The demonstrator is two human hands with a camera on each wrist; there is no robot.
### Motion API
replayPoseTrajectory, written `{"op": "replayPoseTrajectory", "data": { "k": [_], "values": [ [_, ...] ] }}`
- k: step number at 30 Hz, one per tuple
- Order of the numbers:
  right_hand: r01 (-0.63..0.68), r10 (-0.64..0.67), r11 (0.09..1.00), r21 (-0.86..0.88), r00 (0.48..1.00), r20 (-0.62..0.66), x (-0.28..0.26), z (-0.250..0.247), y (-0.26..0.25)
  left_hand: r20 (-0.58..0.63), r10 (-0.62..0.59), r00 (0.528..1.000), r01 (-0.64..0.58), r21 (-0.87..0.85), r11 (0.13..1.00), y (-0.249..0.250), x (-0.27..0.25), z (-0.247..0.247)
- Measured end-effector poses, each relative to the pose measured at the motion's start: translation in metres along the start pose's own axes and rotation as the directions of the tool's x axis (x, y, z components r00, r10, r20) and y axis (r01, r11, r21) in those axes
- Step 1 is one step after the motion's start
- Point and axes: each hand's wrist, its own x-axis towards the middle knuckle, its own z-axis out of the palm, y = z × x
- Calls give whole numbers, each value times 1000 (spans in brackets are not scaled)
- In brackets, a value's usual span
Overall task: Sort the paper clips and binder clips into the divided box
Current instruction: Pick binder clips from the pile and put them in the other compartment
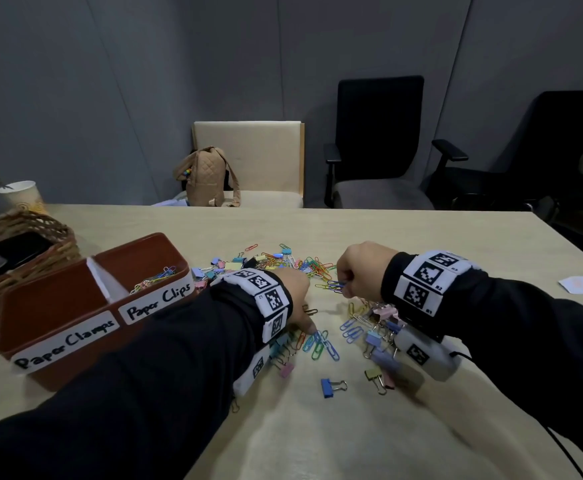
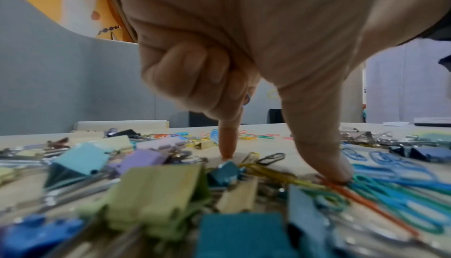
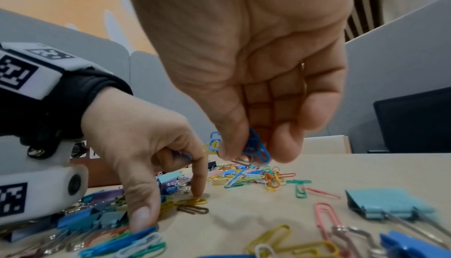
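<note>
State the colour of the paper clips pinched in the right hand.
Blue paper clips, in the right hand; clearest in the right wrist view.

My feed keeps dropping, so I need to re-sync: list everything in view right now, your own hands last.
divided box: one, brown, table left; labelled Paper Clamps and Paper Clips.
sorted paper clips: a small heap, mixed colours, in the Paper Clips compartment.
loose paper clips: many, mixed colours, table centre.
binder clips: many, pastel and blue, among the loose clips.
wicker basket: one, far left.
paper cup: one, behind the basket.
backpack: one, tan, on a cream chair.
office chairs: two, black, beyond the table.
left hand: thumb and forefinger pressing on clips on the table.
right hand: pinching blue paper clips, raised.
</note>
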Motion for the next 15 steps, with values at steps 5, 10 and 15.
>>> {"op": "replayPoseTrajectory", "data": {
  "k": [5, 10, 15],
  "values": [
    [-46, 47, 998, 39, 999, -18, -4, 3, 9, -79, 73, 994, -69, 51, 996, 13, -4, 0],
    [-92, 95, 993, 76, 994, -46, -3, -2, 18, -38, 47, 998, -44, 81, 996, 17, -3, 10],
    [-91, 107, 977, 195, 992, -73, -1, -7, 16, -48, -1, 999, -4, -107, 994, 8, -8, 9]
  ]
}}
